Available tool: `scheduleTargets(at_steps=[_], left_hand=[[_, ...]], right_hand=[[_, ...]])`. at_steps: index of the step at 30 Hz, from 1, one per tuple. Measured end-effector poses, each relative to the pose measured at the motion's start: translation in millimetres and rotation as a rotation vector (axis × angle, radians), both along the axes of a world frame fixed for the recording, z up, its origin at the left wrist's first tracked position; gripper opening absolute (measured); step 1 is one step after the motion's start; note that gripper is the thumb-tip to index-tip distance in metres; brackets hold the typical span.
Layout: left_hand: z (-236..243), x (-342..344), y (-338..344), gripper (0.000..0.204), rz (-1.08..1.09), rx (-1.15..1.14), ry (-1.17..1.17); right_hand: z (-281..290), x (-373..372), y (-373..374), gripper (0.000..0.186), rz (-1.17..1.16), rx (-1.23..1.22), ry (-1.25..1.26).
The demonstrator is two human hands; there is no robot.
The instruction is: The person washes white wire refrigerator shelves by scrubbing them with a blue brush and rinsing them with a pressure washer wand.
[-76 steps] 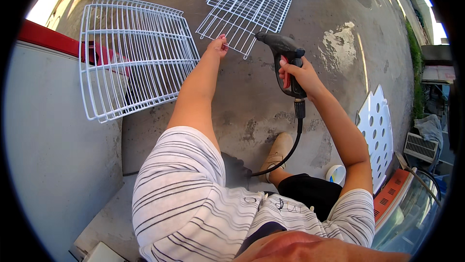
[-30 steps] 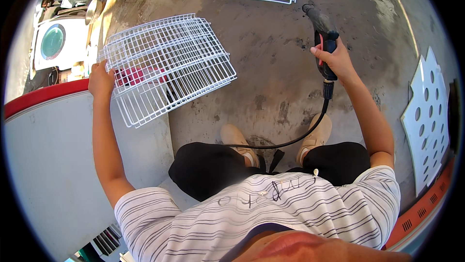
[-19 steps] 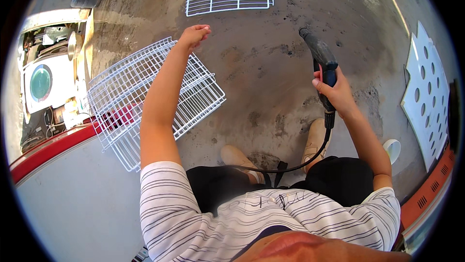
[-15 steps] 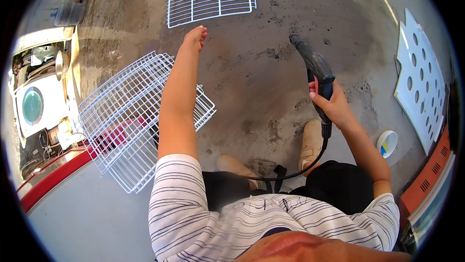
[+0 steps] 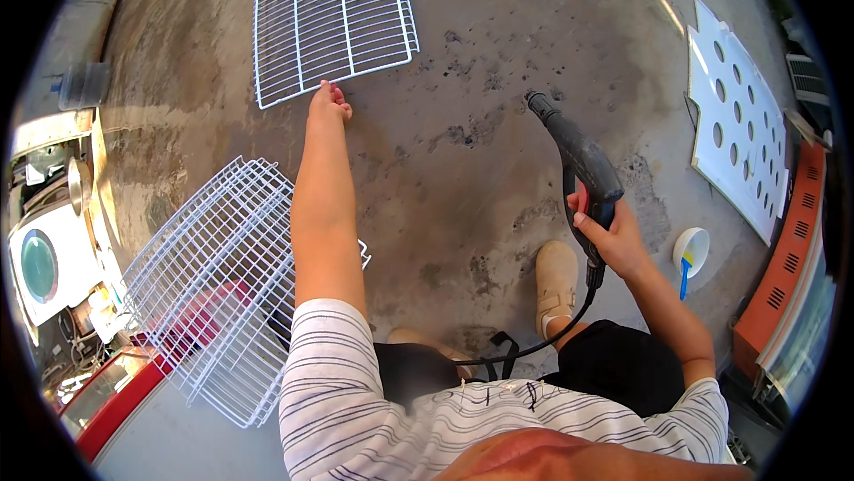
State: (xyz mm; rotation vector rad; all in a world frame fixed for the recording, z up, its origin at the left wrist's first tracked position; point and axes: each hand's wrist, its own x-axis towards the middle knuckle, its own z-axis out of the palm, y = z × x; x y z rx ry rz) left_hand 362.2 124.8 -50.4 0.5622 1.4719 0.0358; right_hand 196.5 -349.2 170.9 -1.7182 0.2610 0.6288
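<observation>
My left hand [image 5: 330, 104] reaches forward with its fingers bent together. The fingertips meet the near edge of a white wire rack [image 5: 350, 23] on the far floor and look pinched on its border wire; the thumb is mostly hidden. Wrapped around the grip of a black spray gun [image 5: 583, 147] is my right hand [image 5: 616, 236]. Its fingers lie by the red trigger, the nozzle points forward, and a black hose [image 5: 569, 330] runs from the grip back between my legs. No spray shows at the nozzle.
More white wire racks [image 5: 209, 281] are stacked at my left, partly behind my forearm. At the right a white panel with round holes [image 5: 738, 116] leans, near a white bowl [image 5: 692, 251] with a blue-handled brush. An orange vented panel [image 5: 787, 258] stands further right. The concrete floor is stained.
The view has turned, so the far rack appears lower and further left. My left hand has moved up to that rack's near edge. The right hand keeps its hold on the spray gun.
</observation>
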Motion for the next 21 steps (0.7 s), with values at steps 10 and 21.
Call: scheduleTargets(at_steps=[10,21], left_hand=[[11,3,-27,0.021,0.156,-0.054,-0.085],[31,-131,-165,0.015,-0.152,-0.346,-0.264]], right_hand=[[10,17,4,0.031,0.008,0.057,-0.103],[-5,29,27,0.028,0.055,-0.095,-0.206]])
